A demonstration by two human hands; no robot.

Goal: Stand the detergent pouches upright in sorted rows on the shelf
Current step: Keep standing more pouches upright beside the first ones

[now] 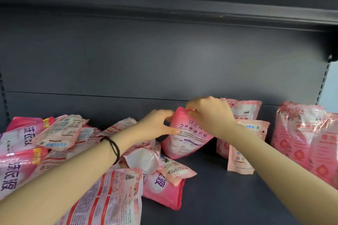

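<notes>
I see pink pouch (184, 139) tilted: L hand (159, 124) grips its left edge, R hand (210, 115) pinches its top - loose pile (60, 133) left of it, upright pouches (300, 133) right.

Left hand (157, 124), right hand (210, 115): bare, as are both forearms up to frame edge. Thin black elastic band (114, 147) worn on left wrist, wound double.

Lighting is even but moderately dim against the dark shelf (210, 197). Glare streaks the glossy pouches (300, 133) at right. Focus is soft throughout. Wide-angle distortion bows the upper shelf edge (182, 11).
</notes>
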